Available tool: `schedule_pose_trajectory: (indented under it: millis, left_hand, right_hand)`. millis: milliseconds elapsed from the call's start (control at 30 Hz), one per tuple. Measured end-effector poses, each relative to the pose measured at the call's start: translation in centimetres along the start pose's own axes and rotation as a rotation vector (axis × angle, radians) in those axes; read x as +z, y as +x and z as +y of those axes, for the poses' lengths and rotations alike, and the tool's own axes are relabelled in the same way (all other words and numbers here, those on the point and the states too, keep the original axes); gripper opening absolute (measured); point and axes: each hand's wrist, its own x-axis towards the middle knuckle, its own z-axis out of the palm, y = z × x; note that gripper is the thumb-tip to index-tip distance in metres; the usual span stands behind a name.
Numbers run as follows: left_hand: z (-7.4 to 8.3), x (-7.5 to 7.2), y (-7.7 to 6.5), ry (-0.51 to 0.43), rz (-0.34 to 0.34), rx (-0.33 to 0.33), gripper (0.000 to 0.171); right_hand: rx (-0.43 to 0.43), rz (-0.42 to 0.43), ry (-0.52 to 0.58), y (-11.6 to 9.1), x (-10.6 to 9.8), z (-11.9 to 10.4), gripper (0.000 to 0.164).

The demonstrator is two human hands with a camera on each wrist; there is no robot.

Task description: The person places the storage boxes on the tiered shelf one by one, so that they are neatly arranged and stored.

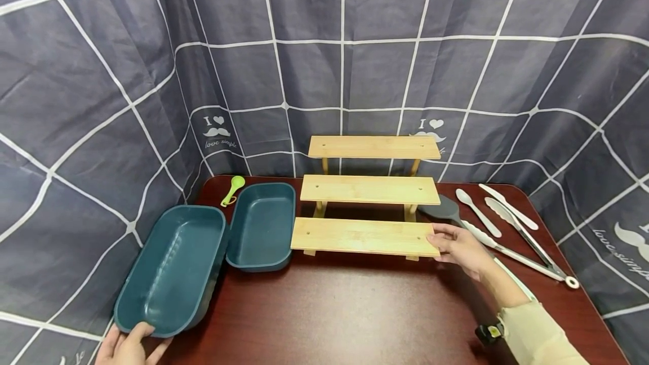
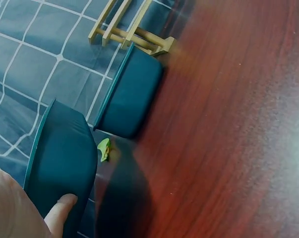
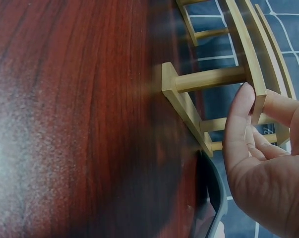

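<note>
With its thumb over the rim, the left hand point(image 1: 130, 347) grips the near end of a large teal plastic basin point(image 1: 169, 269). In the left wrist view that basin point(image 2: 62, 153) appears lifted, with a dark shadow on the tabletop beside it. My right hand point(image 1: 462, 249) pinches the right end of the lowest board of a three-step wooden rack point(image 1: 365, 235). The right wrist view shows thumb and fingers on either side of that board's end point(image 3: 259, 101). Between the large basin and the rack stands a smaller teal basin point(image 1: 261, 230).
Lime-green measuring spoons point(image 1: 234, 190) lie at the back left. On the right are metal tongs point(image 1: 527, 235), a white spoon point(image 1: 478, 213), a white knife-like utensil point(image 1: 507, 205) and a grey-headed utensil point(image 1: 441, 209) partly behind the rack. A grid-patterned curtain point(image 1: 375, 78) surrounds the dark red table point(image 1: 355, 308).
</note>
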Motion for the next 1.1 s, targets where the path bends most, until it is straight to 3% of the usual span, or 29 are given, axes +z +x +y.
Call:
schedule_pose_trajectory:
  millis: [233, 367, 500, 667, 833, 1100]
  left_hand:
    - [1.1, 0.8, -1.0, 0.066, -0.124, -0.005, 0.071]
    - [1.6, 1.5, -1.8, 0.106, -0.132, -0.007, 0.075]
    - [1.8, 2.4, -2.6, 0.033, -0.131, 0.031, 0.073]
    - [2.2, 3.5, -3.2, -0.053, -0.203, 0.045, 0.067]
    - [2.4, 5.2, -4.0, 0.024, -0.241, 0.065, 0.068]
    - [2.7, 8.9, -5.6, 0.116, -0.401, 0.111, 0.078]
  right_hand:
    - [0.004, 0.008, -0.005, 0.0, 0.0, 0.0, 0.070]
    - [0.001, 0.010, -0.003, 0.1, 0.0, 0.1, 0.071]
    - [0.001, 0.008, 0.009, 0.1, -0.1, 0.2, 0.070]
    - [0.004, 0.011, 0.004, 0.1, 0.0, 0.3, 0.070]
    - [0.002, 0.008, 0.009, 0.1, 0.1, 0.2, 0.071]
    - [-0.006, -0.001, 0.009, 0.0, 0.1, 0.1, 0.070]
